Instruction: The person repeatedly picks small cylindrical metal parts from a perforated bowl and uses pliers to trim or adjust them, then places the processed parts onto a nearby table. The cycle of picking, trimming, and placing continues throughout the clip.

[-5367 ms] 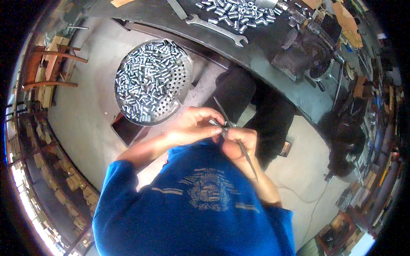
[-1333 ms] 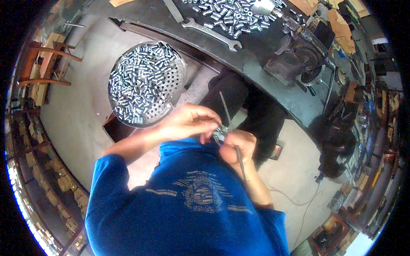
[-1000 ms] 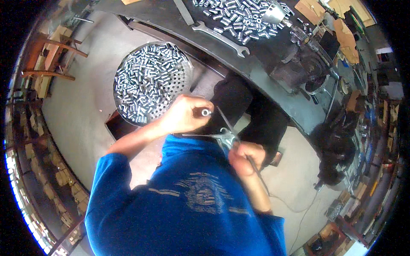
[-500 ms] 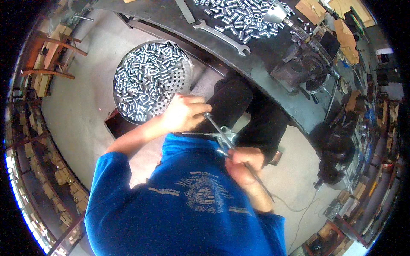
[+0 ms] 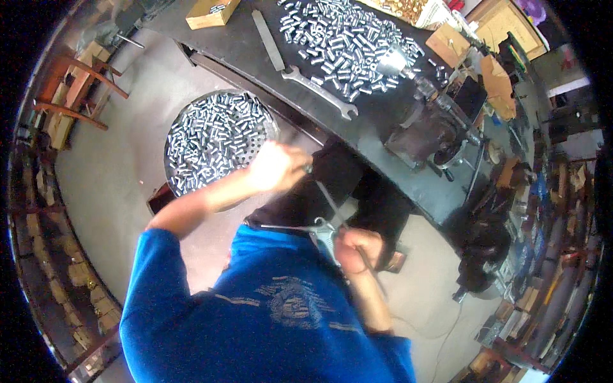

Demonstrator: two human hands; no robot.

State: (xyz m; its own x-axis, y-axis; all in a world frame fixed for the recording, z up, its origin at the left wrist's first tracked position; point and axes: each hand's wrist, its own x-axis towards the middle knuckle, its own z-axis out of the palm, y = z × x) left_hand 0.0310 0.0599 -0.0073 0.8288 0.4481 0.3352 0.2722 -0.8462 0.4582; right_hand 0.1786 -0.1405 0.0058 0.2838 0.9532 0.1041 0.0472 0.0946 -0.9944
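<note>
My left hand [image 5: 278,168] is closed, its fingertips pinching a small shiny metal sleeve [image 5: 308,169], mostly hidden by the fingers. My right hand [image 5: 359,250] is wrapped round a long thin metal rod [image 5: 331,203], whose tip points up toward the left hand with a gap between. Beside the right hand, over my lap, is a silver air blow gun [image 5: 324,237] with its thin nozzle pointing left. Left of my knees, a round perforated metal tray [image 5: 257,135] holds many similar small sleeves [image 5: 214,137], just beyond my left hand.
On the dark workbench [image 5: 377,150] lie a heap of metal sleeves [image 5: 348,45], an open-end wrench [image 5: 319,92] and a flat file [image 5: 267,39]. A chuck-and-gear machine [image 5: 424,137] stands at its right. A small open box [image 5: 212,13] sits at the far edge; a wooden stool [image 5: 80,89] stands left.
My left hand has drawn the sleeve away from the rod, leaving a gap at the rod's tip. The view has shifted, showing more of the bench's far side.
</note>
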